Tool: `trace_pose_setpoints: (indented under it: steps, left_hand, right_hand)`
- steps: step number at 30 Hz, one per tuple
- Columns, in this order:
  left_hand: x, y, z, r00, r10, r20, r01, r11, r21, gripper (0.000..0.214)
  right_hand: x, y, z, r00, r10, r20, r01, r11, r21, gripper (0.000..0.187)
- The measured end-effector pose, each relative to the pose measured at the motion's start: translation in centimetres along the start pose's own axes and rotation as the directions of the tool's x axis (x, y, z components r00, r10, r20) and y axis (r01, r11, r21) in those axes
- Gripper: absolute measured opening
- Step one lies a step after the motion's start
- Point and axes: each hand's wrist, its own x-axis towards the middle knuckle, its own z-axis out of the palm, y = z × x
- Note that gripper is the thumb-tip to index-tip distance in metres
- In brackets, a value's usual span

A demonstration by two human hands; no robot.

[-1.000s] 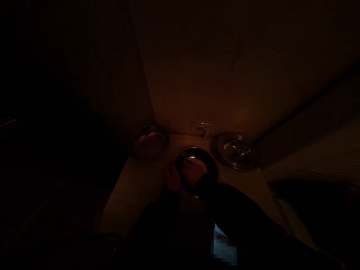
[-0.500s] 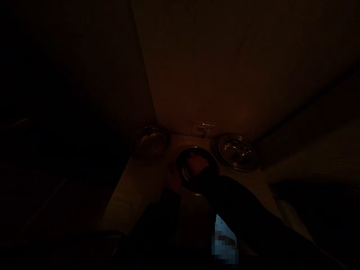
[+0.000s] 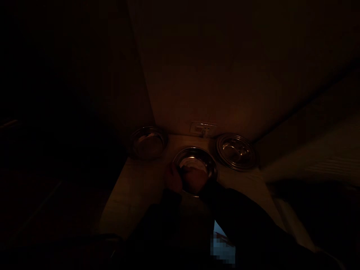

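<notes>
On the pale surface (image 3: pixel 135 191), the round shiny metal bowl (image 3: pixel 197 156) is gripped at its rim by the left hand (image 3: pixel 173 179), and the right hand (image 3: pixel 195 180) inside it (open or closed cannot be told) has been pulled back to the near side, so the rubbing seems unfinished.

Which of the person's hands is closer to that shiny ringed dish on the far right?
Right. The right hand lies inside the middle bowl, beside the ringed dish; the left hand is at that bowl's left rim, farther off.
</notes>
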Motion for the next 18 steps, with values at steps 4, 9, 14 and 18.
trace_pose_setpoints:
  steps: [4, 9, 14, 18]
  left_hand:
    - [0.3, -0.1, -0.2, 0.999, 0.026, 0.03, -0.027, 0.999, 0.037, 0.033]
    - [0.4, -0.5, -0.2, 0.995, 0.096, 0.012, -0.096, 0.995, 0.041, 0.033]
    - [0.2, -0.2, 0.0, 0.999, 0.05, 0.0, -0.05, 0.998, 0.033, 0.036]
    - [-0.1, 0.3, 0.2, 1.0, 0.009, -0.021, -0.009, 1.0, 0.028, 0.037]
  right_hand:
    - [1.3, 0.6, -0.4, 0.996, 0.086, -0.022, -0.087, 0.996, -0.005, 0.033]
    - [3.3, 2.2, -1.4, 0.978, 0.192, -0.082, -0.193, 0.981, -0.007, 0.03]
    - [3.0, 1.9, -1.0, 0.976, 0.19, -0.109, -0.189, 0.982, 0.017, 0.03]
    - [1.4, 0.8, -0.2, 0.995, 0.082, -0.057, -0.079, 0.995, 0.059, 0.033]
